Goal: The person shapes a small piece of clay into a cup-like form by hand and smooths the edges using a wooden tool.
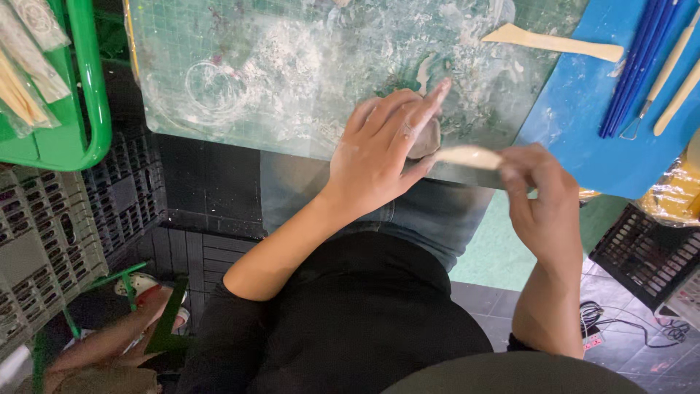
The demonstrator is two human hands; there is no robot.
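My left hand (383,149) lies over a small grey lump of clay (426,140) at the near edge of a green cutting mat (292,73) smeared with white residue. Fingers cover most of the lump. My right hand (543,193) pinches a flat pale wooden modelling tool (470,156), its rounded end pointing left and touching the lump just beside my left thumb.
A second flat wooden tool (554,42) lies at the mat's far right. A blue sheet (583,117) holds blue sticks (642,66) and wooden sculpting tools (674,80). Green tray (80,109) at left, grey crates (44,248) below it. Another person's hand (124,339) at lower left.
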